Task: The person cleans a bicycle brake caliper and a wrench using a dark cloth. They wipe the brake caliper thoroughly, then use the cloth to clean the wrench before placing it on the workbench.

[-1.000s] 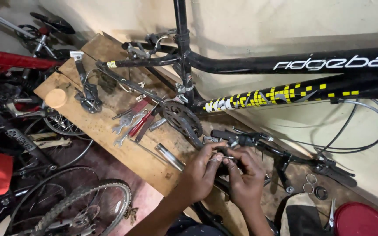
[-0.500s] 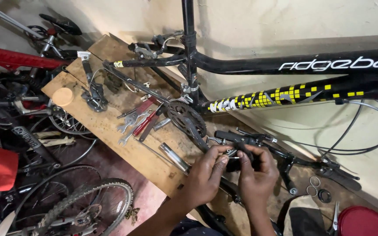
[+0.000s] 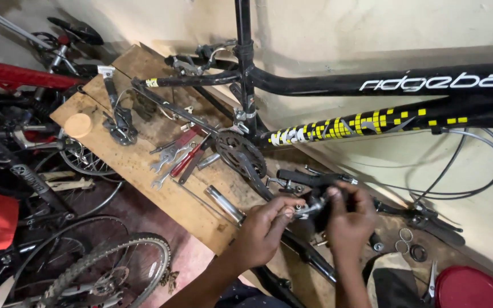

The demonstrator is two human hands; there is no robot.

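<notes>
Hands meet over the wooden bench (image 3: 138,171) in the head view: left hand (image 3: 266,228) pinches a small metal bike part (image 3: 306,210) in its fingertips, right hand (image 3: 349,219) is clenched around the part's dark far end. Both sit just below the crankset (image 3: 241,154), near the black bicycle frame (image 3: 338,85); wrenches (image 3: 172,157) lie apart to the left.

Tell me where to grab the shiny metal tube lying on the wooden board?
Grip the metal tube around its middle, probably coming from above. It lies flat on the wooden board with bare board on both long sides, so fingers can pinch across it there.
</notes>
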